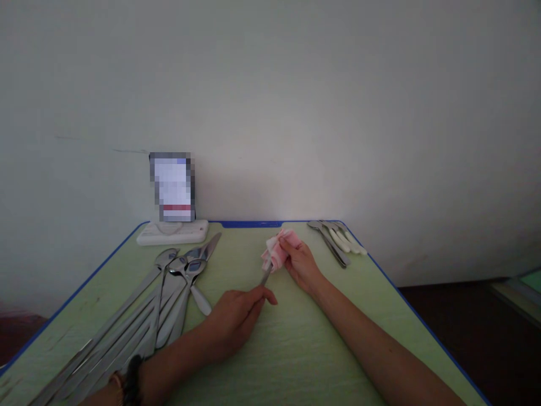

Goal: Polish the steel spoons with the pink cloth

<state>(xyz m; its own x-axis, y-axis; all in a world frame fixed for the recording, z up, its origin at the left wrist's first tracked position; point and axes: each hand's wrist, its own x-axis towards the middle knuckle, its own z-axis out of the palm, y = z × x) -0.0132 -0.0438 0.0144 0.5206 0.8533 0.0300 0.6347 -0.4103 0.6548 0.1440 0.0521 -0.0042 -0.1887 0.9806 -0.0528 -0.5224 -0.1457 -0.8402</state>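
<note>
My left hand [239, 318] is closed round the handle of a piece of metal cutlery [266, 274]. Its far end disappears into a pink and white cloth [278, 256], so whether it is a spoon, fork or knife is hidden. With its fingers pinched together, my right hand [301, 262] grips the cloth around that end. Both hands are above the middle of the table. To the left lies a pile of steel cutlery [169, 293] with long-handled spoons and a knife, partly behind my left forearm.
At the far right corner of the green table [296, 349] lie a few metal spoons [332, 245] and some white-handled cutlery [344, 239]. A phone [174, 189] with a blurred screen stands on a white base [173, 232] at the back left. Behind the table rises a pale wall [296, 113].
</note>
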